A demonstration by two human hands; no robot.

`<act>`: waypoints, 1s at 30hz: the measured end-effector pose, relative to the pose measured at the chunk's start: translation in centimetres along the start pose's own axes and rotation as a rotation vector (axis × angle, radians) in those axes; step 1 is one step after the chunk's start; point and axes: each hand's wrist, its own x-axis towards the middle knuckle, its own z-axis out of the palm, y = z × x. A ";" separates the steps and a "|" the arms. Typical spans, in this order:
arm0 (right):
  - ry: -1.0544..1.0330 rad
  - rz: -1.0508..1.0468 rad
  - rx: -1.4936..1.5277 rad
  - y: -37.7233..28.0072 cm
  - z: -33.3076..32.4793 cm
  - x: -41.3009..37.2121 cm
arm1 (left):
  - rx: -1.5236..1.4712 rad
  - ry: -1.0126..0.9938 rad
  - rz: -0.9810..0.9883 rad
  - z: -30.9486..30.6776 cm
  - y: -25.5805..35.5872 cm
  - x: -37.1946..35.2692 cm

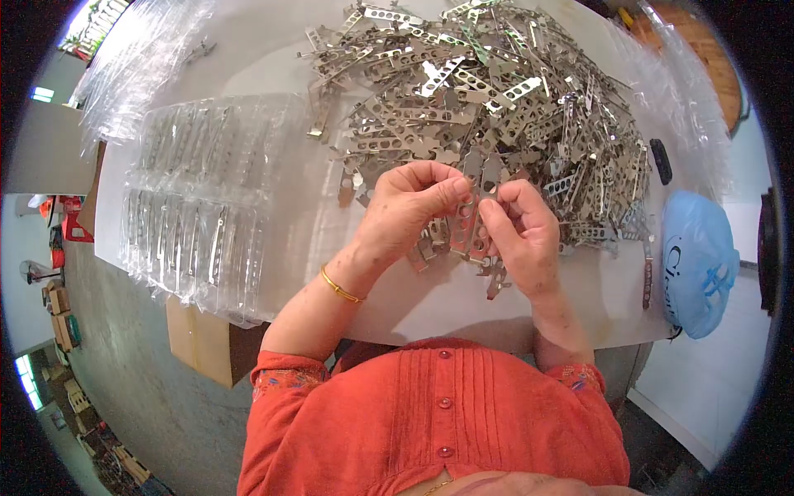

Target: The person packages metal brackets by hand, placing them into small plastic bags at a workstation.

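My left hand (422, 202) pinches a flat metal strip (465, 225) with round holes between thumb and fingertips. Close beside it, my right hand (523, 231) has its thumb and curled fingers closed on another perforated strip (481, 236). The two strips hang side by side, nearly upright, over the front of the table. Just beyond both hands lies a large heap of similar metal strips (529, 124), tangled in all directions. A clear plastic tray (277, 165) to the left has strips lying in rows in its slots.
Clear plastic trays or film (149, 58) are stacked at the back left. A blue plastic bag (699, 264) sits at the right edge, with a small black object (661, 161) near it. More clear plastic (695, 107) lies behind. A cardboard box (198, 339) stands below the table's left front.
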 end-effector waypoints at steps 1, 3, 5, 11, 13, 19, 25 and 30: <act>0.000 -0.005 -0.015 0.1 0.0 0.0 | 0.000 0.000 -0.001 0.0 0.0 0.0; 0.001 -0.009 -0.030 0.2 0.0 0.1 | -0.010 0.001 -0.016 -0.1 0.0 0.1; 0.012 -0.040 -0.061 0.3 0.0 0.1 | -0.015 -0.004 -0.024 -0.1 0.1 0.0; -0.018 -0.013 -0.026 0.0 0.0 0.0 | -0.045 -0.029 -0.016 -0.2 -0.1 0.0; -0.020 -0.005 -0.013 0.0 0.1 0.0 | -0.055 -0.035 -0.014 -0.1 0.0 0.0; -0.021 -0.018 -0.005 0.1 0.2 -0.1 | -0.068 -0.086 -0.036 -0.4 0.0 0.0; -0.024 -0.034 -0.009 -0.1 0.1 -0.2 | -0.086 -0.036 -0.076 0.0 0.3 -0.2; -0.029 -0.025 0.002 -0.2 0.1 -0.2 | -0.076 -0.033 -0.074 -0.1 0.0 0.0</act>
